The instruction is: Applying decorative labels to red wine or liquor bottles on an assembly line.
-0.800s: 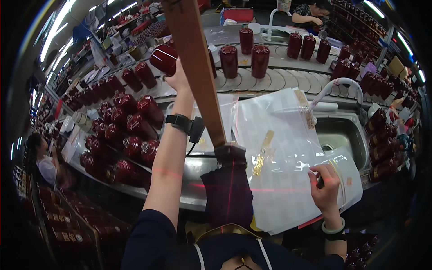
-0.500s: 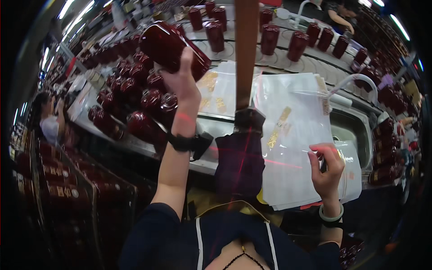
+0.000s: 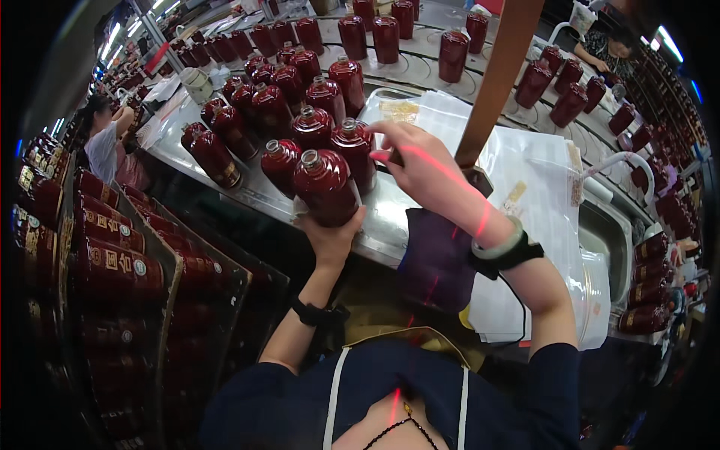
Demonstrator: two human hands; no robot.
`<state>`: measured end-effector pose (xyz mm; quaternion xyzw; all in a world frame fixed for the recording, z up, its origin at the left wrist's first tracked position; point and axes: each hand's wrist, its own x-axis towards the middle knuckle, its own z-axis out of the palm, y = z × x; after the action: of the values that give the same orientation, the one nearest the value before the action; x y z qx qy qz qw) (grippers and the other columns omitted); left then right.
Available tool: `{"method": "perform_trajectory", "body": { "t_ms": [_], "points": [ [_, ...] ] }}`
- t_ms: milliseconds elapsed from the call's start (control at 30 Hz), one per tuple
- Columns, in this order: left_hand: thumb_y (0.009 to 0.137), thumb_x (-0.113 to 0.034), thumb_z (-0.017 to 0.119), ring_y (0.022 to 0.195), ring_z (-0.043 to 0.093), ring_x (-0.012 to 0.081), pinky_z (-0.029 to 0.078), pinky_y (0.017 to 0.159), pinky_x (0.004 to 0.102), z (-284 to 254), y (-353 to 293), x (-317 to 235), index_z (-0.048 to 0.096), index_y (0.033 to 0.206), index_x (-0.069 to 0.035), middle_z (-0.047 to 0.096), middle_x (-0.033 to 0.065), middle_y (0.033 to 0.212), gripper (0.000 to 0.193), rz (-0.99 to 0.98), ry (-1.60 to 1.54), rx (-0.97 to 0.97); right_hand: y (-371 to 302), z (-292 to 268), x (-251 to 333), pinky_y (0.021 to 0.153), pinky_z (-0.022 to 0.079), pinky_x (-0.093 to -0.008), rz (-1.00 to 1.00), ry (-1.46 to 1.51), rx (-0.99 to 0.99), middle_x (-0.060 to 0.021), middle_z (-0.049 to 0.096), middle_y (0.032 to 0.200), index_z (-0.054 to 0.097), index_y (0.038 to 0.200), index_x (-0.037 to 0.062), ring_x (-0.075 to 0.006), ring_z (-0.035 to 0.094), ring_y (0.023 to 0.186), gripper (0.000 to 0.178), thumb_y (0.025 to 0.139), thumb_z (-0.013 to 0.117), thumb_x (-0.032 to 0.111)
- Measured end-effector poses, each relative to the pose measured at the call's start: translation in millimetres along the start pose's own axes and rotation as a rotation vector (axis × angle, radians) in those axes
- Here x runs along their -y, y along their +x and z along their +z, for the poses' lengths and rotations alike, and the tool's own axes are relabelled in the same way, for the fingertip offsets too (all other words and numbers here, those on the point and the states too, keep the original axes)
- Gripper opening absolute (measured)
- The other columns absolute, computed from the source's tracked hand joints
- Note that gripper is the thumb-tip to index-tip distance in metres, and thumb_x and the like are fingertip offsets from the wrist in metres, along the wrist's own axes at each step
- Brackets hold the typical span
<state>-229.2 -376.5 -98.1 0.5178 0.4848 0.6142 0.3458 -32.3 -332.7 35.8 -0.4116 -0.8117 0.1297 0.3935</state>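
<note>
A dark red glass bottle [image 3: 324, 180] stands nearly upright at the near edge of a bottle cluster, its open neck facing up. My left hand [image 3: 335, 236] is wrapped round its lower part from the near side. My right hand [image 3: 412, 154] reaches across to the left, thumb and index finger apart, beside the shoulder of another red bottle [image 3: 354, 150]; whether it touches that bottle I cannot tell. White sheets [image 3: 517, 247] with gold labels [image 3: 514, 196] lie to the right of a dark purple cloth [image 3: 435, 266].
A brown upright post [image 3: 499, 82] rises in front of me. Beyond it, bottles ride a curved conveyor [image 3: 416, 64]. A sink [image 3: 604, 232] with a white tap [image 3: 626, 159] is at right. Stacked bottles in racks [image 3: 124, 255] fill the lower left. Co-workers sit at far left and far right.
My left hand has come down and nearer from holding a bottle tilted in the air; it now grips an upright one. My right hand has swung left from above the sheets to the bottles.
</note>
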Motion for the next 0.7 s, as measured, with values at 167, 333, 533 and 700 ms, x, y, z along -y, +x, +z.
{"method": "perform_trajectory", "body": {
  "t_ms": [167,333,533,700],
  "points": [
    [0.065,-0.015,0.096,0.125,0.054,0.0273,0.043,0.11,0.0414,-7.8,7.1,43.2,0.039,0.144,0.002,0.052,0.0161,0.137,0.098,0.062,0.168,-0.189,43.5,53.2,-32.2,0.078,0.054,-0.0468,-0.021,-0.294,0.076,-0.0155,0.063,0.098,0.061,0.121,0.0138,-0.0386,0.066,0.093,0.031,0.093,0.071,0.022],
    [0.064,-0.016,0.096,0.128,0.05,0.03,0.04,0.111,0.0436,-0.6,0.9,55.9,0.04,0.144,0.002,0.047,0.0162,0.139,0.099,0.084,0.25,-0.237,52.6,60.0,-27.6,0.071,0.055,-0.0466,-0.01,-0.425,0.056,-0.0135,0.062,0.099,0.066,0.098,0.0124,-0.0364,0.069,0.089,0.025,0.089,0.074,0.034],
    [0.066,-0.016,0.095,0.132,0.045,0.0323,0.035,0.114,0.0452,1.6,7.6,62.6,0.037,0.144,0.004,0.044,0.0193,0.141,0.1,0.195,0.307,-0.316,45.4,47.3,-27.2,0.076,0.054,-0.0482,0.203,-0.332,0.099,-0.0135,0.061,0.104,0.07,0.096,0.0115,-0.0389,0.066,0.09,0.024,0.096,0.067,0.036],
    [0.07,-0.024,0.096,0.132,0.04,0.0323,0.029,0.116,0.0464,6.3,-15.6,7.4,0.034,0.148,0.003,0.042,0.0173,0.136,0.103,0.457,0.386,-0.391,-0.6,4.4,-10.6,0.074,0.052,-0.0483,0.192,-0.171,-0.222,-0.0156,0.057,0.1,0.069,0.091,0.0034,-0.0376,0.064,0.086,0.014,0.094,0.069,0.017]
  ]
}}
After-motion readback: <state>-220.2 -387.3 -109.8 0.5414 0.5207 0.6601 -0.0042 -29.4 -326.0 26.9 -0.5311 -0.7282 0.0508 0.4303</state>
